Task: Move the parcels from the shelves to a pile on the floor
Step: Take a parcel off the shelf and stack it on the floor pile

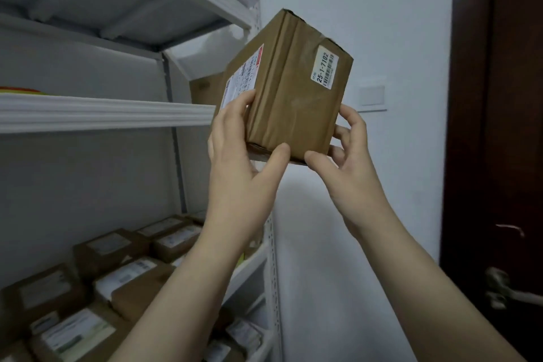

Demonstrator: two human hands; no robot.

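i hold a brown parcel [293, 88] up in the air, tilted, just off the end of the middle shelf [102, 112]. my left hand [241, 156] grips its labelled side, fingers on the label, thumb curled at the near bottom edge. my right hand [349, 167] cups the bottom right corner, thumb on the same edge. another box [205, 91] sits behind on that shelf. more parcels [117, 273] crowd the lower shelf [249, 270]. ahead is a white wall [367, 23] with a switch plate [372, 95]; a dark door [499, 97] with a metal handle [505, 291] stands to the right.
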